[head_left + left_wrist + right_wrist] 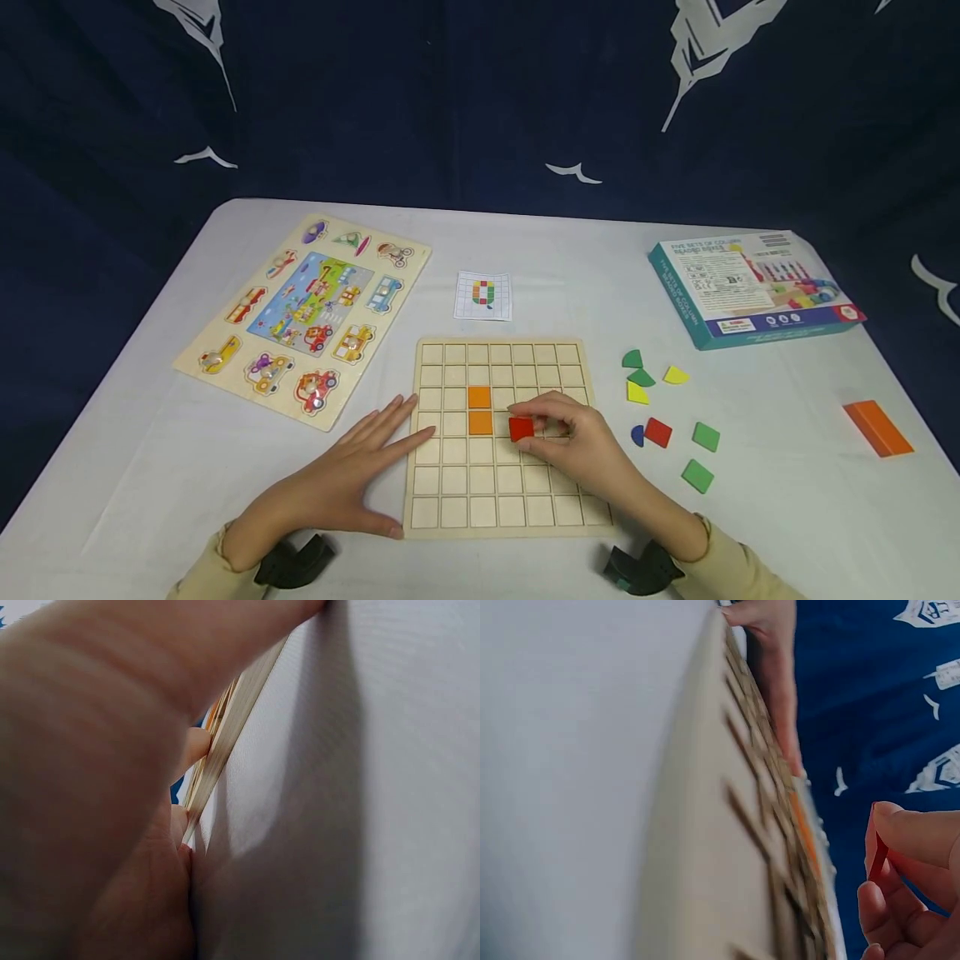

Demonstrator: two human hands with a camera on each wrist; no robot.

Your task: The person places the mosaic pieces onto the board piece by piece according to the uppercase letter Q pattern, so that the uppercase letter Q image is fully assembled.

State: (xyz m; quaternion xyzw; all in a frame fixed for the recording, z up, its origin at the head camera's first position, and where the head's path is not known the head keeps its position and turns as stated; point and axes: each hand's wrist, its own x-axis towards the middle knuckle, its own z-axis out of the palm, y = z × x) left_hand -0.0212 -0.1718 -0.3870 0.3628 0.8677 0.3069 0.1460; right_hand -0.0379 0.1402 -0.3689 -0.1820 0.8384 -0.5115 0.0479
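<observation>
My right hand (581,437) pinches a red square tile (521,430) between thumb and fingers, over the middle of a wooden grid board (510,532). In the right wrist view the same red tile (876,844) is seen nearly edge-on at the fingertips. Two orange square tiles, an upper one (479,397) and a lower one (481,423), sit in neighbouring cells just left of it. With fingers spread, my left hand (337,479) rests along the board's left side, its thumb at the near left corner. The left wrist view shows fingers touching the board's edge (232,724).
Behind the board lies a small pattern card (483,297). A wooden vehicle puzzle (307,321) is at the left. To the right are loose green, yellow, blue and red pieces, including a red square (658,432), an orange piece (878,428) and a box (757,287).
</observation>
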